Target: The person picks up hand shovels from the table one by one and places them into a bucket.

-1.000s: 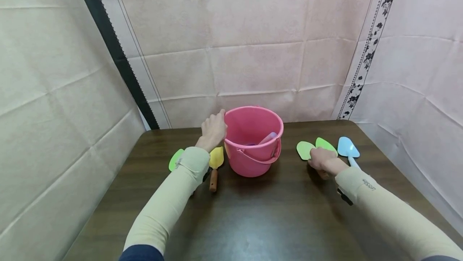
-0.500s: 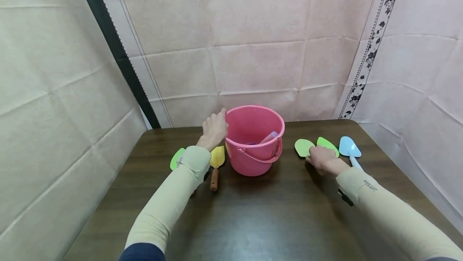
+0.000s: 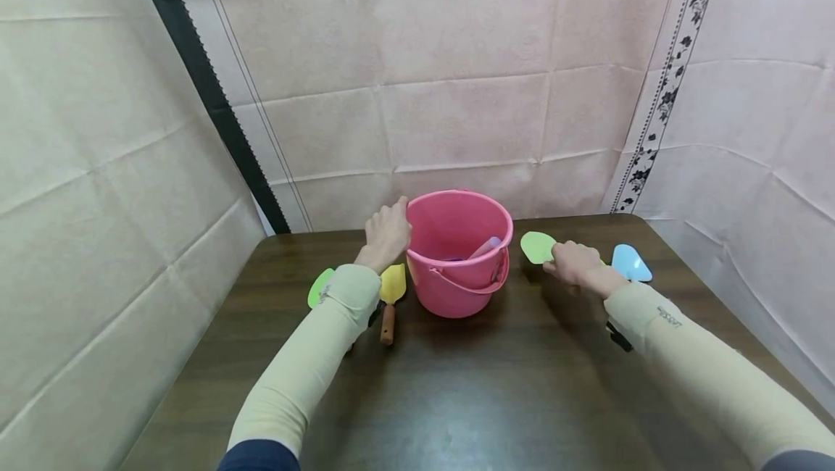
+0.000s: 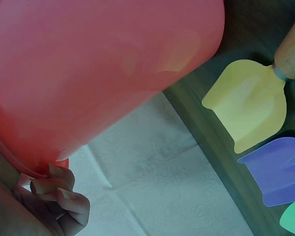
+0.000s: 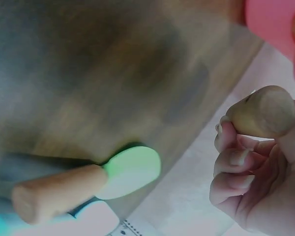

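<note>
A pink bucket stands at the back middle of the table. My left hand grips its rim at the left, fingers curled under the edge in the left wrist view. To the right, my right hand holds a small trowel with a pale green blade just above the tabletop. In the right wrist view its wooden handle is pinched between thumb and fingers. A brighter green trowel and a light blue trowel lie by that hand, the green one mostly hidden in the head view.
Left of the bucket lie a yellow trowel, a purple trowel and a green trowel, partly behind my left arm. A pinkish-purple piece shows inside the bucket. Pale cloth hangs behind the brown table.
My right hand has lifted the pale green trowel and moved it slightly up and left, towards the bucket. The left hand keeps its hold on the rim.
</note>
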Motion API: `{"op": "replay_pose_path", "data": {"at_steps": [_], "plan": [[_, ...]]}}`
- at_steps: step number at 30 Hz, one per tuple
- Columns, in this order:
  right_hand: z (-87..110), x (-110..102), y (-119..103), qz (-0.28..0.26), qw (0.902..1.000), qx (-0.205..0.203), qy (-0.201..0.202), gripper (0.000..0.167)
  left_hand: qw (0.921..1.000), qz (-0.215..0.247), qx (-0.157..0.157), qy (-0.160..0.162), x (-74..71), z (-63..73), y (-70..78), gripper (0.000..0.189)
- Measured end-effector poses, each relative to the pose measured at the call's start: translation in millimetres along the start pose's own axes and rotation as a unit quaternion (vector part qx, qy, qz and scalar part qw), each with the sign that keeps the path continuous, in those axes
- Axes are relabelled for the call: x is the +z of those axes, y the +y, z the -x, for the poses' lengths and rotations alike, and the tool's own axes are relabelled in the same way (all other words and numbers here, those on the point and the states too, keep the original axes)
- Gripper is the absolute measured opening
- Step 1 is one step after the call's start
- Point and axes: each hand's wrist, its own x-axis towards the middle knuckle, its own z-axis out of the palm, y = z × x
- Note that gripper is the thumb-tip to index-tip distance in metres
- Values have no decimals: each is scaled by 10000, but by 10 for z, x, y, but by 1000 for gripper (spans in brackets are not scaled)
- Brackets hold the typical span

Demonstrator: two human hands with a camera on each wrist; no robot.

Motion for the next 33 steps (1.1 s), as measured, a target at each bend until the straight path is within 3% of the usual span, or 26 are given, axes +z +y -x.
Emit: {"op": "replay_pose_path", "data": {"at_steps": [15, 24, 33], "plan": [[-83, -428, -171, -39, 9998, -186, -34, 38, 10000, -49, -41, -31, -2, 3, 4, 36], [-131, -636, -295, 18, 9995, -217, 228, 41, 10000, -1, -37, -82, -3, 9, 14, 37], [-198, -840, -418, -13, 9997, -186, 139, 43, 9999, 27, -80, -96, -16, 4, 13, 33]]}}
